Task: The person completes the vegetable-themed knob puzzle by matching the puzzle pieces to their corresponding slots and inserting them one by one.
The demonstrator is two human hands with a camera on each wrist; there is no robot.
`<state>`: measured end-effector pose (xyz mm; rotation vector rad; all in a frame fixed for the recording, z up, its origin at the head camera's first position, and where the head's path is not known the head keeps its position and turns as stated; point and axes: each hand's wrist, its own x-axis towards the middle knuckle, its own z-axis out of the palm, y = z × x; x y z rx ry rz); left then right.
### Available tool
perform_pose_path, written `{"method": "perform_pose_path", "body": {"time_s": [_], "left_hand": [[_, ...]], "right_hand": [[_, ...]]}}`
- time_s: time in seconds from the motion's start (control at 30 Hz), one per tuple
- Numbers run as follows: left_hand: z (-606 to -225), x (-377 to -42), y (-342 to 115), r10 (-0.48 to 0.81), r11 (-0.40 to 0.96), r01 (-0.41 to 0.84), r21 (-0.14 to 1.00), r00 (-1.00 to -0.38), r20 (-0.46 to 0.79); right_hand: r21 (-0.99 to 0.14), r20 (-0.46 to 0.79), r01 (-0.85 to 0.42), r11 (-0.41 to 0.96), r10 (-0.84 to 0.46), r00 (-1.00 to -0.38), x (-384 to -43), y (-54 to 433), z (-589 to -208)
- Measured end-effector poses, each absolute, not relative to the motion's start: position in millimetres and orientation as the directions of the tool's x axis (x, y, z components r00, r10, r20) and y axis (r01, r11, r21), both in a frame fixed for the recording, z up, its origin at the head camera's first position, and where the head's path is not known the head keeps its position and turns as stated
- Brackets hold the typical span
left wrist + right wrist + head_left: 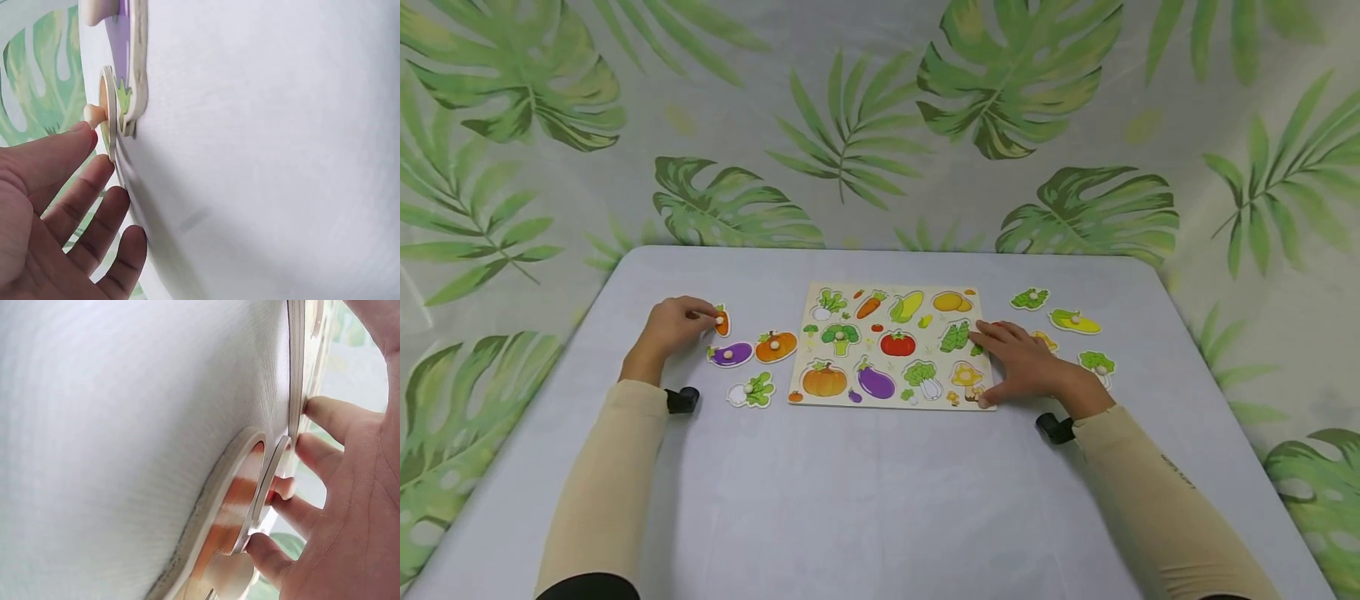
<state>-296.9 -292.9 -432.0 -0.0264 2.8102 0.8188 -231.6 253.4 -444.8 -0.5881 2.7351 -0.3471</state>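
Tan sleeves (602, 475) are nearest in the head view. Past them, the picture board (865, 401) sits on the table (880, 492). Carrot (723, 322), eggplant (741, 357), pumpkin (782, 348) and radish (762, 392) lie off its left side, peas (1028, 299) and corn (1086, 323) off its right, so lots looks left to do. Broccoli (839, 337) may be in; I can't be sure.

Left wrist view: the left hand (56, 244) seems to pinch the carrot's knob (95, 115), other fingers loose.

Right wrist view: the right hand (344, 506) spreads its fingers wide at the board's edge, gripping nothing.
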Motion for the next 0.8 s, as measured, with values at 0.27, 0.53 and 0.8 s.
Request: {"method": "perform_pose_path", "body": {"time_s": [0.27, 0.53, 0.8], "left_hand": [[-436, -299, -296, 0.062, 0.851, -0.064, 0.521, -0.974, -0.22], [-437, -304, -291, 0.09, 0.867, -0.024, 0.497, -0.975, -0.205], [-444, -310, -287, 0.048, 0.858, -0.049, 0.512, -0.983, -0.175]], "right_hand": [[-0.305, -0.256, -0.354, 0.884, -0.434, -0.864, -232, 252, -443], [-0.304, -0.268, -0.341, 0.89, -0.423, -0.866, -232, 254, -443], [-0.318, -0.269, -0.343, 0.884, -0.431, -0.861, -232, 254, -445]]}}
